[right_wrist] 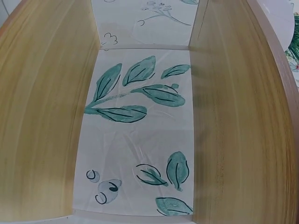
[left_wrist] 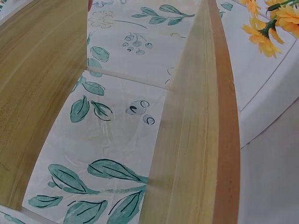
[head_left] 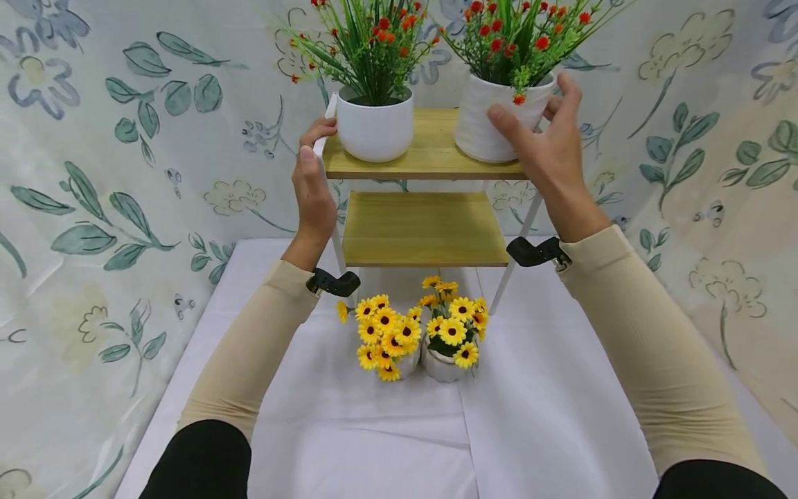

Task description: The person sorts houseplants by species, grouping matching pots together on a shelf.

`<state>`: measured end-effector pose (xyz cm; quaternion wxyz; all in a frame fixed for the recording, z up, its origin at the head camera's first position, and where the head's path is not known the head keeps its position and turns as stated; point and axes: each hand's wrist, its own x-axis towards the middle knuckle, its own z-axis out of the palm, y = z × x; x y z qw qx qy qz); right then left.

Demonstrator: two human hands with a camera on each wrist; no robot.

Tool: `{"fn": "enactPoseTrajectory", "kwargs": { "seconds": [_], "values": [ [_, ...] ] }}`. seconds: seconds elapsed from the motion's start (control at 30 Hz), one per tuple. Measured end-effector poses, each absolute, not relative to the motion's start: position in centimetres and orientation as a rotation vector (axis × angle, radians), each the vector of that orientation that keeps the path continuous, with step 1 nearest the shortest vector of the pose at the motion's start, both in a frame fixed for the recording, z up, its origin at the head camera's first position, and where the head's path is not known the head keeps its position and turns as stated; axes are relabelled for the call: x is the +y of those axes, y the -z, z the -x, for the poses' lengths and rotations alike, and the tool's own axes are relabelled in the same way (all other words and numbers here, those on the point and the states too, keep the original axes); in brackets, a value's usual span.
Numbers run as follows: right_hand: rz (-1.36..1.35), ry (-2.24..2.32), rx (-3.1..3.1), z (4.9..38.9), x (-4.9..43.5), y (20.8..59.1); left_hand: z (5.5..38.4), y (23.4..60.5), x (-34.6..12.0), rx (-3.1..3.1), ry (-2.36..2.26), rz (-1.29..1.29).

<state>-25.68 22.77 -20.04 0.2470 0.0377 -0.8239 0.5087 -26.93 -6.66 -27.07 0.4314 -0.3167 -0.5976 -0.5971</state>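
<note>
On the two-tier shelf's (head_left: pixel 430 229) top right, the right hand (head_left: pixel 557 149) pinches a textured white flowerpot (head_left: pixel 483 121), best kept level; the left hand (head_left: pixel 316 190) grips the shelf's left rail (head_left: pixel 332 107).

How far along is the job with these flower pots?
Looks done: the left red-flowered pot stands on the top board.
In hand: the right hand grips the right red-flowered pot at the board's other end, though I can't tell whether it's fully set down; the left hand grips the stand by its side.
Left, perhaps: two pots of yellow flowers, standing on the cloth, not a board.
</note>
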Motion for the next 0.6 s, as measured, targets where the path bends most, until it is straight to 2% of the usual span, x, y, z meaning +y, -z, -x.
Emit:
{"fn": "enactPoseTrajectory", "kwargs": {
  "seconds": [0.6],
  "values": [
    [-0.123,-1.691,-1.997,24.3,23.7,22.6,27.5,27.4,-6.8,-1.531,1.440,0.788]
  ]
}}
